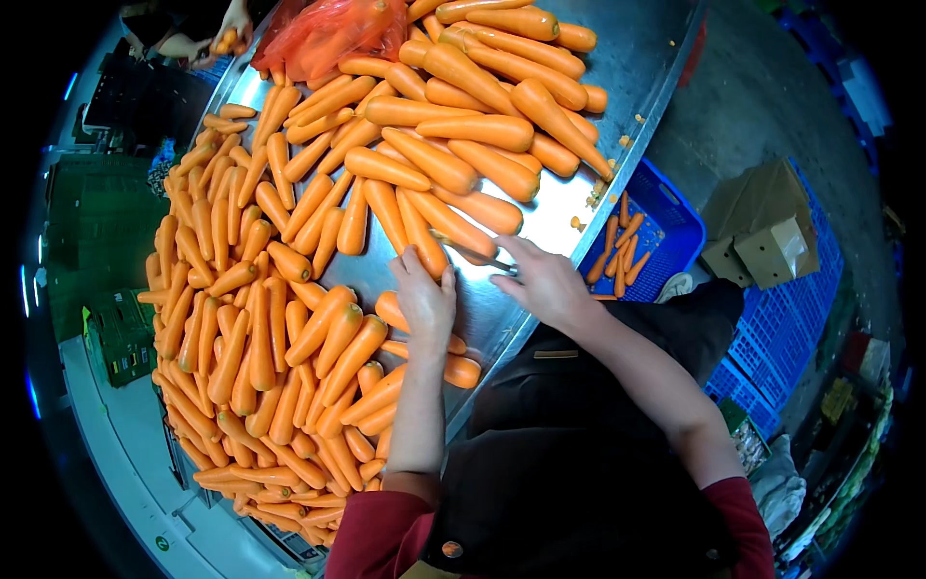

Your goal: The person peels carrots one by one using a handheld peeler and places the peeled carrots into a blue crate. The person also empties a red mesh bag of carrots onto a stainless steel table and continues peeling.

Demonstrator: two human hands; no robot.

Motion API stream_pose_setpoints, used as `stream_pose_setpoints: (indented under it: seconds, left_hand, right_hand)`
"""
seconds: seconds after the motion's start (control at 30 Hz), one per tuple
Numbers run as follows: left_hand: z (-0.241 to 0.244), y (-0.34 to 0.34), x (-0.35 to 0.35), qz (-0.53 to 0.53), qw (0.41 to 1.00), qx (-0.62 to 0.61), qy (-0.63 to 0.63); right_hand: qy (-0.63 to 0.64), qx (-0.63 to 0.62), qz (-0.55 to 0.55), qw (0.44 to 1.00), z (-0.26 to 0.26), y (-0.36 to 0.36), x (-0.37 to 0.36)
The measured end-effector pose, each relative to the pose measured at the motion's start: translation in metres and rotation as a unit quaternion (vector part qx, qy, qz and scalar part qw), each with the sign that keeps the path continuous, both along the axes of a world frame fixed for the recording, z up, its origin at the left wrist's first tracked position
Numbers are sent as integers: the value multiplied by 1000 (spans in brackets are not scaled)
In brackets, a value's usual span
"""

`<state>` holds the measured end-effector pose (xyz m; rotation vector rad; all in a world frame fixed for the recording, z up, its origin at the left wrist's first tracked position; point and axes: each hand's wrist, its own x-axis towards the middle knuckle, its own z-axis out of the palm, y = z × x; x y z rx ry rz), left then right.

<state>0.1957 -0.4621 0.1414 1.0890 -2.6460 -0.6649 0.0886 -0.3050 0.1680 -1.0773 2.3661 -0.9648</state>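
Note:
Many orange carrots (pixel 347 333) lie heaped on a shiny metal table (pixel 485 318). My left hand (pixel 425 289) has its thumb and fingers around the thick end of one carrot (pixel 428 250) near the table's front. A knife (pixel 474 252) is held in my right hand (pixel 542 279), its blade pointing left across the carrots just beyond my left hand. Whether the blade touches a carrot I cannot tell. Carrots in a red plastic bag (pixel 333 36) lie at the far end.
Small carrot scraps (pixel 597 194) dot the table's right edge. Below it stands a blue plastic crate (pixel 662 224) holding thin carrots. Cardboard boxes (pixel 767 217) rest on blue pallets (pixel 788 318) at the right. Another person's hand (pixel 235 29) holds small orange pieces at the upper left.

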Motion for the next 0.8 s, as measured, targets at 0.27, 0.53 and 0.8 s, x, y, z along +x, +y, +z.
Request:
stream_pose_setpoints:
  seconds: [0.27, 0.53, 0.8]
  left_hand:
    - [-2, 32, 20, 11, 993, 114, -14]
    - [-21, 1, -3, 49, 983, 176, -10]
    - [16, 24, 4, 100, 719, 634, 267]
  right_hand:
    - [-43, 55, -4, 998, -18, -16, 7]
    - [-105, 15, -70, 992, -18, -7, 10]
    - [-342, -114, -100, 928, 4, 35, 13]
